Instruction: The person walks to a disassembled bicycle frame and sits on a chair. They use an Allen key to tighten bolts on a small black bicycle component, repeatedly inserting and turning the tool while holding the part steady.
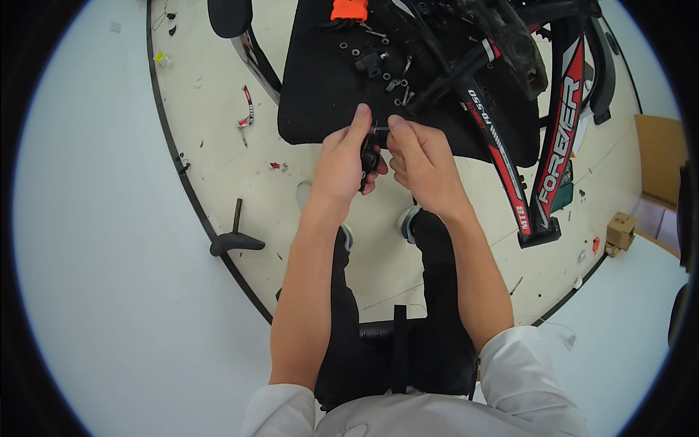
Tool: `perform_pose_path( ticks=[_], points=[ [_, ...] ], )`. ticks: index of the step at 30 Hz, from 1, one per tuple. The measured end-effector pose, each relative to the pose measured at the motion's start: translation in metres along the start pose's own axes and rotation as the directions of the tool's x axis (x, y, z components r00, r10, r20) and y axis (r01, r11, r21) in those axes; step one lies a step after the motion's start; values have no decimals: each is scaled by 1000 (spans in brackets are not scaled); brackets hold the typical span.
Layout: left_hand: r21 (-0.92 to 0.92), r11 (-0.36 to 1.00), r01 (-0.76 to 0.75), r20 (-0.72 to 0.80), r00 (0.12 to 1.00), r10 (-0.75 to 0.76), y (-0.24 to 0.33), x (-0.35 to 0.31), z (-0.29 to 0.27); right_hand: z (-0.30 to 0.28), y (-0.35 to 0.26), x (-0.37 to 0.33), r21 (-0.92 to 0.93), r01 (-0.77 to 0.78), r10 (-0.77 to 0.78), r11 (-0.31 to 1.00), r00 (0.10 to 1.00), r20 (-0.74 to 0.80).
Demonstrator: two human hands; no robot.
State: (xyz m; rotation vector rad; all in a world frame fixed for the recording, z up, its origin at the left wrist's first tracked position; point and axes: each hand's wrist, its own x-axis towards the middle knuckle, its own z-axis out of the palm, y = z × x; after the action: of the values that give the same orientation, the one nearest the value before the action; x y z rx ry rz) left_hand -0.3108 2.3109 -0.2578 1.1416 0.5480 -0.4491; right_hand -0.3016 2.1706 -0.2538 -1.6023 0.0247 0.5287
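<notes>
My left hand (pixel 345 164) is closed around a small black mechanical part (pixel 370 156), its exact kind hard to make out. At that part's upper end, the thumb and fingers of my right hand (pixel 421 154) pinch something small that they mostly hide. Both hands meet just in front of a black chair seat (pixel 306 109). Loose bolts and washers (pixel 397 84) lie on the seat beyond them, beside a black bracket-like part (pixel 370 64).
A black, red and white bicycle frame (pixel 502 164) leans over the seat's right side. An orange object (pixel 349 10) sits at the far edge. On the floor lie a bicycle saddle with its post (pixel 237 240), a red-and-black curved piece (pixel 247 109) and a cardboard box (pixel 621 230).
</notes>
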Motion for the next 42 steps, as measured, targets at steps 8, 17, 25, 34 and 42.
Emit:
perform_pose_path(
  ticks=[8,17,25,34,42],
  points=[
    [-153,984,-90,-109,991,74,-2,5,-1,4,-9,-9,39,-20,17,999,995,93],
    [-186,949,-254,-173,959,223,-12,6,-1,14,4,-9,23,-3,0,1000,992,129],
    [-194,934,-301,-220,941,257,-6,7,5,16,7,-13,10,49,-50,999,993,105],
    [-36,917,-396,-257,891,375,-9,5,6,16,4,-18,221,-206,156,953,962,224],
    [-77,925,-373,-393,864,315,-17,5,7,26,17,-9,-100,101,-91,990,990,104]
  ],
)
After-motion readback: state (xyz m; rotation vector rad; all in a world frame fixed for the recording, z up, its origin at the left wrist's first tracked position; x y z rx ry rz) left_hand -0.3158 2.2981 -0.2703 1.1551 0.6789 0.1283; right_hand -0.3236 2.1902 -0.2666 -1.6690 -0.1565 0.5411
